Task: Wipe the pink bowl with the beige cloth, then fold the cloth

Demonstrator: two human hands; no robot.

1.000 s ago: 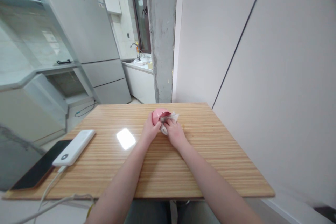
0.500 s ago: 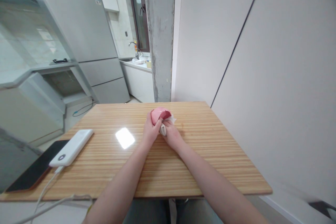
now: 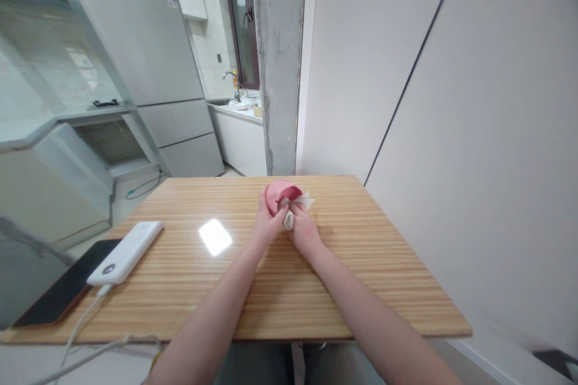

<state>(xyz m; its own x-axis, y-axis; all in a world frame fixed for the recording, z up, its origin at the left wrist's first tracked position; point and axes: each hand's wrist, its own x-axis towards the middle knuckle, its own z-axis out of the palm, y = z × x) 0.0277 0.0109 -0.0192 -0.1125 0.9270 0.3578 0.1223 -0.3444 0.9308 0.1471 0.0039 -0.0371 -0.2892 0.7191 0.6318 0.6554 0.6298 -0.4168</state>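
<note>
A pink bowl (image 3: pixel 280 187) is tilted on its side near the far edge of the wooden table (image 3: pixel 361 264), its opening turned toward me and to the right. My left hand (image 3: pixel 269 216) grips the bowl from the left, with the thumb over the near rim. My right hand (image 3: pixel 305 228) is closed on a crumpled white tissue (image 3: pixel 289 220) and presses it at the bowl's opening. A loose corner of the tissue sticks out to the right. The right fingertips are partly hidden by the tissue and the rim.
At the table's left lie a white power bank (image 3: pixel 126 252) with a white cable (image 3: pixel 81 325) plugged in and a dark flat phone-like slab (image 3: pixel 58 295) beneath it. Beyond the table stand a grey pillar (image 3: pixel 282 66) and a fridge (image 3: pixel 130 30). A white wall panel (image 3: pixel 474 132) borders the right.
Both hands have shifted slightly to the right with the bowl and tissue. The bowl's opening shows more, and the right hand's fingers sit at its rim.
</note>
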